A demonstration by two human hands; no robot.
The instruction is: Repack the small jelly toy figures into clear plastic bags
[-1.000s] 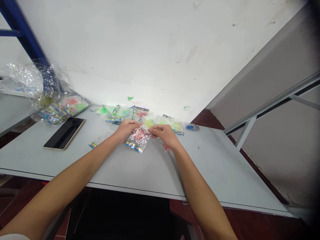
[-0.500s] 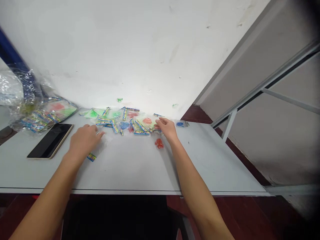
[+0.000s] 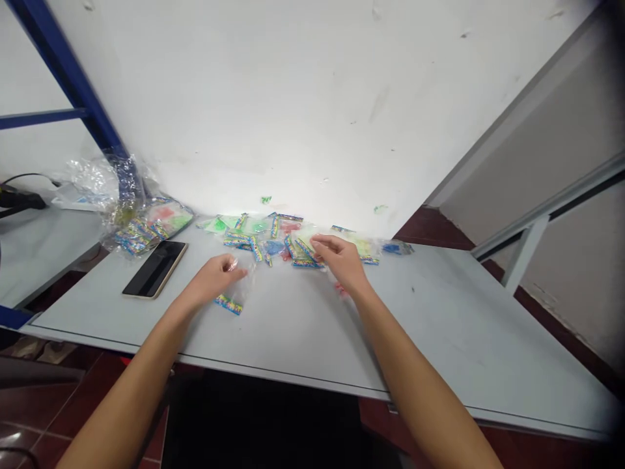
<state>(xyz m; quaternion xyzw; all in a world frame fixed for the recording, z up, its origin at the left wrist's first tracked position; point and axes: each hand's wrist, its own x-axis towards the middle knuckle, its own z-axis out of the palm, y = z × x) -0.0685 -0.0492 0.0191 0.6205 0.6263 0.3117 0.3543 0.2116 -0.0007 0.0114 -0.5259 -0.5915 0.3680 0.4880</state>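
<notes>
My left hand [image 3: 217,277] pinches a small clear plastic bag [image 3: 244,281] near its top. The bag's blue-and-yellow printed strip [image 3: 228,304] hangs at its lower end over the table. My right hand [image 3: 340,258] is at the right part of a row of similar bags, its fingers curled toward the thumb; what they hold, if anything, is hidden. A red piece [image 3: 341,290] lies just below that hand, partly covered by it. The bags in the row hold green pieces [image 3: 218,225], a blue piece [image 3: 274,247] and red ones.
A phone [image 3: 155,269] lies on the white table [image 3: 293,332] at the left. Behind it is a heap of crinkled clear plastic [image 3: 127,225] with more printed bags. A blue packet [image 3: 398,248] lies at the right end of the row. A white wall [image 3: 273,98] rises behind.
The camera view has turned left. My left hand now lifts the clear bag, its strip clearer to see. My right hand has moved over the orange-red bag and partly covers the loose red piece.
</notes>
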